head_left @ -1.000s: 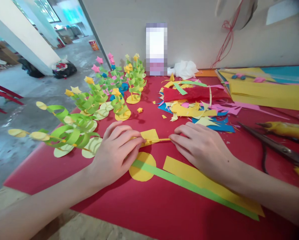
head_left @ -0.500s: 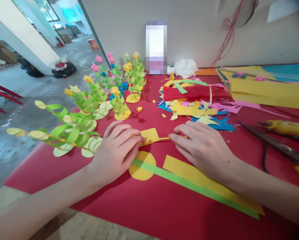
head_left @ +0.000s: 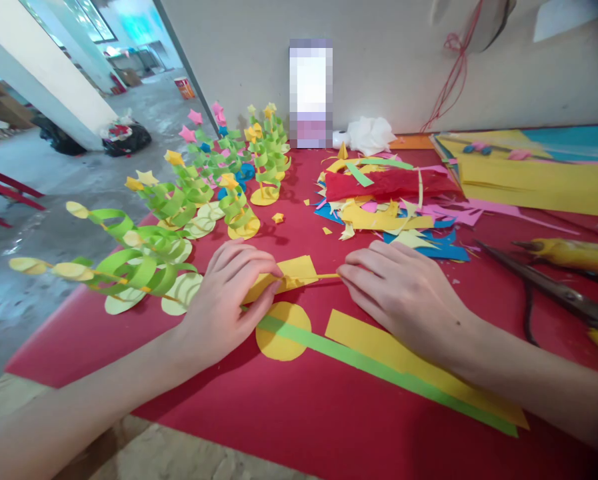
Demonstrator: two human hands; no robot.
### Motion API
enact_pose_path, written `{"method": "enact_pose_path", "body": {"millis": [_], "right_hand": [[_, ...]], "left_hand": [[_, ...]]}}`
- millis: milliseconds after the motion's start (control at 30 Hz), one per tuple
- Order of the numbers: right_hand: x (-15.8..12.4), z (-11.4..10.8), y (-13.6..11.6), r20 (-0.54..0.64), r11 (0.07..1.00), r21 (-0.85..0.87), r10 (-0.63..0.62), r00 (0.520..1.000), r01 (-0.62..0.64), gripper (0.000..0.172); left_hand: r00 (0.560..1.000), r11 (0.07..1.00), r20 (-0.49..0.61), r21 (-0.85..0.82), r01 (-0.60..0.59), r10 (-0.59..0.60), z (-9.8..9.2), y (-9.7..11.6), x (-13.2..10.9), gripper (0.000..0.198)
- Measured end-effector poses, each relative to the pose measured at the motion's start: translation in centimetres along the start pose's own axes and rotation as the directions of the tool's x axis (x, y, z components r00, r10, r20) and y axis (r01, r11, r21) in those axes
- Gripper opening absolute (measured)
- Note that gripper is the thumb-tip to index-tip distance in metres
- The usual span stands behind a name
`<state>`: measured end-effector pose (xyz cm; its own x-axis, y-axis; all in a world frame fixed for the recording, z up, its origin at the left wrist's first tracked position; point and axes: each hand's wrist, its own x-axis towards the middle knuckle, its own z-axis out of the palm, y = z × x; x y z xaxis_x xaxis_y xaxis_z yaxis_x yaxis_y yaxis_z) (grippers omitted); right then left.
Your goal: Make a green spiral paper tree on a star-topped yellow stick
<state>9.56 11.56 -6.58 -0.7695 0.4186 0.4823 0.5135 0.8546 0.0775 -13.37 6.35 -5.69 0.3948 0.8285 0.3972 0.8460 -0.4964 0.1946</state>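
Between my hands lies a small piece of yellow paper (head_left: 303, 268) with a thin yellow paper stick (head_left: 327, 276) across it. My left hand (head_left: 236, 283) is closed with thumb and fingertips on the paper and the stick's left part, partly covering both. The fingertips of my right hand (head_left: 403, 287) pinch the stick's right end; its tip is hidden under them. Just below, a yellow paper disc (head_left: 281, 347) lies flat, crossed by a long green paper strip (head_left: 379, 367). A wider yellow paper strip (head_left: 359, 327) runs partly under my right forearm.
Paper plants with green curls (head_left: 141, 273) stand at the left. A small yellow paper star (head_left: 277, 219) lies behind my hands. Paper scraps (head_left: 369, 217) are heaped behind my right hand. Scissors (head_left: 543, 280) and a yellow-handled tool (head_left: 569, 253) lie at the right, near yellow sheets (head_left: 539, 187).
My left hand has shifted slightly left, its fingertips drawn back, so more of the yellow paper and stick shows. My right hand has barely moved.
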Motion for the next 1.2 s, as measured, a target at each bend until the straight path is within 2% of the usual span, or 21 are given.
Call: {"method": "enact_pose_path", "body": {"millis": [267, 367, 500, 633, 767, 900, 967, 1033, 1133, 1200], "right_hand": [[0.1, 0.1, 0.0, 0.009, 1.0, -0.02, -0.012, 1.0, 0.012, 0.01], [0.0, 0.1, 0.0, 0.005, 1.0, -0.018, -0.013, 1.0, 0.013, 0.01], [0.0, 0.1, 0.0, 0.003, 1.0, -0.017, -0.009, 1.0, 0.009, 0.01], [0.0, 0.0, 0.0, 0.005, 1.0, -0.018, -0.009, 1.0, 0.01, 0.01], [0.0, 0.0, 0.0, 0.003, 1.0, -0.027, 0.002, 1.0, -0.002, 0.012], [-0.2, 0.2, 0.1, -0.015, 0.999, -0.02, 0.043, 0.999, -0.044, 0.016], [-0.2, 0.2, 0.1, -0.018, 0.996, -0.023, 0.082, 0.996, -0.083, 0.018], [-0.1, 0.3, 0.2, -0.007, 0.991, -0.032, 0.127, 0.992, -0.127, 0.019], [0.0, 0.3, 0.2, 0.001, 0.984, -0.047, 0.174, 0.985, -0.173, 0.017], [0.1, 0.4, 0.3, -0.01, 0.98, -0.054, 0.193, 0.981, -0.193, 0.017]], "left_hand": [[0.999, 0.997, -0.048, -0.077, -0.02, 0.017, 0.3, 0.1, 0.0, 0.018], [0.999, 0.988, -0.046, -0.152, 0.013, -0.021, 0.3, 0.0, 0.0, 0.02], [0.998, 0.961, -0.061, -0.275, -0.012, -0.005, 0.3, -0.1, 0.0, 0.023], [0.998, 0.967, -0.06, -0.255, -0.019, 0.004, 0.3, -0.1, -0.1, 0.022], [0.996, 0.98, -0.076, -0.198, 0.03, -0.045, 0.2, 0.0, -0.2, 0.02], [0.987, 0.953, -0.106, -0.291, 0.087, -0.123, 0.2, 0.0, -0.3, 0.023], [0.973, 0.897, -0.106, -0.417, 0.144, -0.206, 0.1, 0.2, -0.4, 0.023], [0.947, 0.799, -0.064, -0.556, 0.227, -0.314, -0.3, 0.6, -0.3, 0.021], [0.9, 0.563, 0.047, -0.766, 0.311, -0.433, -1.3, 1.8, 0.0, 0.018], [0.891, 0.373, 0.115, -0.879, 0.298, -0.44, -2.3, 2.9, 0.4, 0.02]]}}
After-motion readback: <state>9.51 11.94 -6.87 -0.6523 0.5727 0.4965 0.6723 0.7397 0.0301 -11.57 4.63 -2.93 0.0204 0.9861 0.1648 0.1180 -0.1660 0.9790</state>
